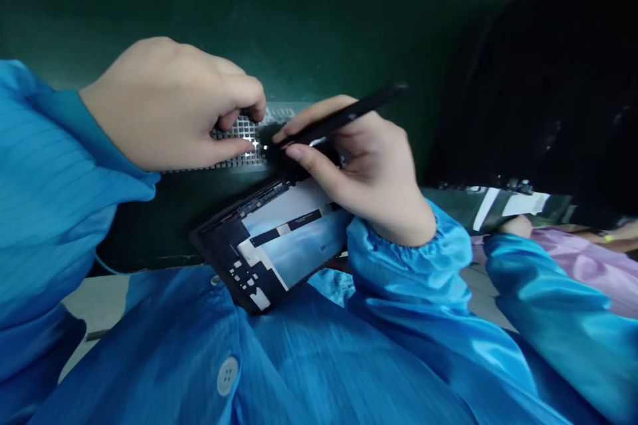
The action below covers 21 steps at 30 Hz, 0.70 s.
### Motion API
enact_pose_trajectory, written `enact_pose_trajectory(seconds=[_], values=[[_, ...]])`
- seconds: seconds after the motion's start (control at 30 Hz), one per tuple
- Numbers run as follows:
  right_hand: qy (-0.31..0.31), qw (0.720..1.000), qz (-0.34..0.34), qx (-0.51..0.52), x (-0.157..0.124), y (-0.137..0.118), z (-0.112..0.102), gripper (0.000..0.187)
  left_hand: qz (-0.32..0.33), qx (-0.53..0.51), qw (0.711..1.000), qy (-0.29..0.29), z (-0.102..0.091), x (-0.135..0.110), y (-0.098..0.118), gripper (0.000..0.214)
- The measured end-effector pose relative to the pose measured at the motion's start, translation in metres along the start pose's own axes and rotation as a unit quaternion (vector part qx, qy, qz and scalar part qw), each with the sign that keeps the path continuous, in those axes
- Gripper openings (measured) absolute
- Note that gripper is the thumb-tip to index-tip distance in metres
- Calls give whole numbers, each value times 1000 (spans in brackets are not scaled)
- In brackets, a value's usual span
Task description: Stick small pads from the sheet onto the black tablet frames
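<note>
My left hand (174, 106) rests with curled fingers on a sheet of small silvery squares (242, 146), its thumb and forefinger at the sheet's right part. Much of the sheet is hidden under that hand. In my right hand (379, 166) is a slim black pen-like tool (343, 118), pinched between thumb and fingers. The tool slants up to the right, with its lower end close to the sheet's right end. Below the sheet, an opened tablet-like device (294, 232) lies tilted at the table's near edge, showing pale panels and dark parts. My right hand covers its upper right corner.
The dark green tabletop (319, 20) stretches away beyond my hands. A large black shape (543, 93) fills the right side. At the lower right are another person's blue sleeve (548, 292), a pink sleeve (588, 265) and white papers (523, 204).
</note>
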State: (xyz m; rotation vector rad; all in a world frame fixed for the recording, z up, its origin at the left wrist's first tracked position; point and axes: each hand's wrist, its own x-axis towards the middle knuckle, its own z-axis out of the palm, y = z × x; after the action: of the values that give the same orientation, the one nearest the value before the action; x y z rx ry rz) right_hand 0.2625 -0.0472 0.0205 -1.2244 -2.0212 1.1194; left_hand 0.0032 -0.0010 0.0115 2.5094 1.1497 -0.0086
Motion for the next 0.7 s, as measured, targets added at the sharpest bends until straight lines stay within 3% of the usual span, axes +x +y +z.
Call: enact_pose_trajectory(seconds=[0.1,0.23,0.47,0.53,0.7], values=[[-47,999,-11,0,14,10,2,16,-9,6,1000,-1,2,2,-1,42],[-34,999,-34,13,12,16,5,11,-17,-24,1000,1,3,2,-1,54],[-62,998,-30,6,16,14,1,10,-18,5,999,-36,-3,1,2,44],[-11,999,4,42,8,15,2,19,-17,12,999,-36,-4,1,2,43],[274,958,2,89,-33,21,12,9,-10,-29,1000,-4,4,3,-2,46]])
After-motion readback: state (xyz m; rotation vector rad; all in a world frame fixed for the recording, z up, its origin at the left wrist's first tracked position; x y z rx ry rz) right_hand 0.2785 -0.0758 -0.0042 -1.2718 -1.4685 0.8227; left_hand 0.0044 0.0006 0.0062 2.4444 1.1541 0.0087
